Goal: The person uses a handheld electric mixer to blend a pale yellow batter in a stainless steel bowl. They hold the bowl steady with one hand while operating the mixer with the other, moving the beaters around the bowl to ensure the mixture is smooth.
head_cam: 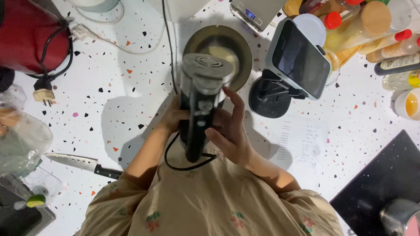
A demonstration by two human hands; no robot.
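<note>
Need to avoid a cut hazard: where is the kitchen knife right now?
In the head view, the kitchen knife lies flat on the speckled counter, beside the person's left elbow, near the clear plastic bag.

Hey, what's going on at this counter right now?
A person holds a black and silver hand blender upright with both hands, the left hand behind it and the right hand on its front. Just beyond it sits a metal bowl. A kitchen knife lies to the left; a phone on a stand is to the right.
</note>
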